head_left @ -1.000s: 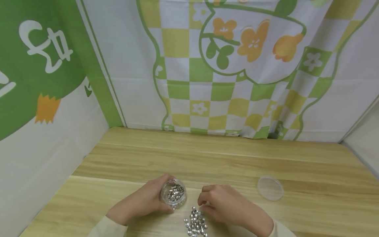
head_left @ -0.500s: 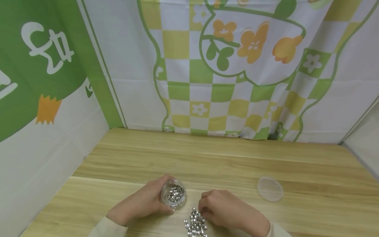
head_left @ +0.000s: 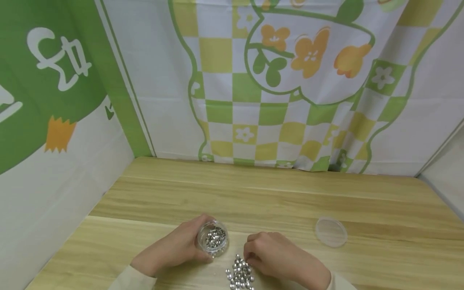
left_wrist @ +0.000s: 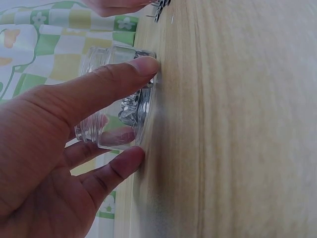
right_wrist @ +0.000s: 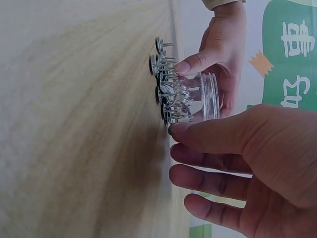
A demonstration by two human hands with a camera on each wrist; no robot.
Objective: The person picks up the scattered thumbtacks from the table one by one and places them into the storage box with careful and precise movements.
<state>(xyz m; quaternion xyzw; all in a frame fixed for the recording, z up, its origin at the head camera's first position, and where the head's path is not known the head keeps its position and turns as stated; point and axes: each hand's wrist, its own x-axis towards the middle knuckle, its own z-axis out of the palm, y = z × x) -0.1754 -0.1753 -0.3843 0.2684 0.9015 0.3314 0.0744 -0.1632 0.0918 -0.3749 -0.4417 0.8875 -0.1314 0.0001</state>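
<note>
My left hand (head_left: pixel 185 241) grips a clear round jar (left_wrist: pixel 116 131), thumb on one side and fingers on the other. Silver thumbtacks (head_left: pixel 215 237) lie inside its open mouth, and its base is on or just above the table. To the right of the jar is a loose pile of thumbtacks (head_left: pixel 240 274), many with pins pointing up in the right wrist view. My right hand (head_left: pixel 273 255) is at the pile's right edge. Its thumb and index finger pinch a thumbtack (right_wrist: pixel 171 130), mostly hidden by the thumb; the other fingers are loosely bent.
A clear round lid (head_left: pixel 331 231) lies flat on the wooden table (head_left: pixel 253 193), right of my right hand. Patterned cloth (head_left: pixel 217 88) hangs behind the table's far edge, and more cloth (head_left: pixel 54 181) stands along the left side.
My right hand has come down a little, nearer the pile of thumbtacks, and has stayed nearly still over the last half second. The left hand and jar have hardly moved.
</note>
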